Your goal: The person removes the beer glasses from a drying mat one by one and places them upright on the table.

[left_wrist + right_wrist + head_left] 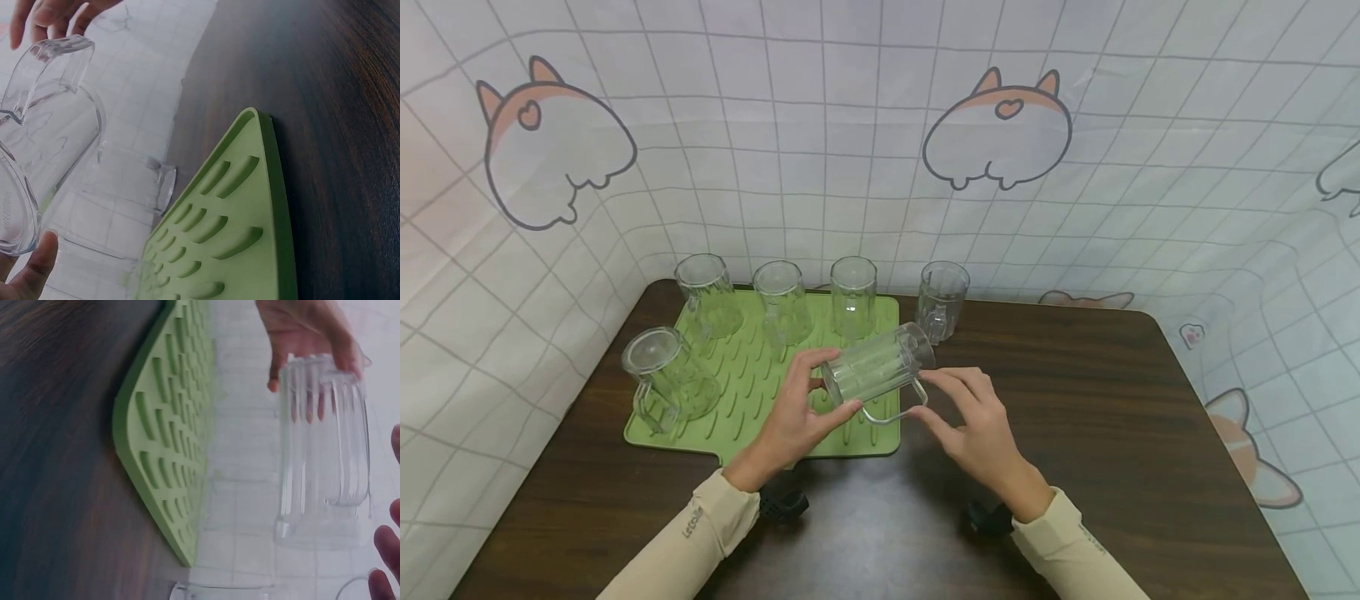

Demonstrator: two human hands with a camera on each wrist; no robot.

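A clear glass mug (874, 364) is held on its side above the right part of a green ridged mat (752, 375). My left hand (797, 408) grips one end of it between thumb and fingers; the left wrist view shows embossed marks on that end. The mug's smooth-banded end points right, and its handle (47, 72) faces toward me in the head view. Beside the handle and smooth end is my right hand (973, 421), thumb and fingers spread. In the right wrist view its fingertips (389, 547) appear slightly apart from the glass.
Several similar mugs (673, 375) stand on the mat at its left and back. Another glass mug (943, 300) stands on the dark wooden table (1075, 442), right of the mat. A white grid-patterned cloth (820, 167) rises behind the table and at its sides.
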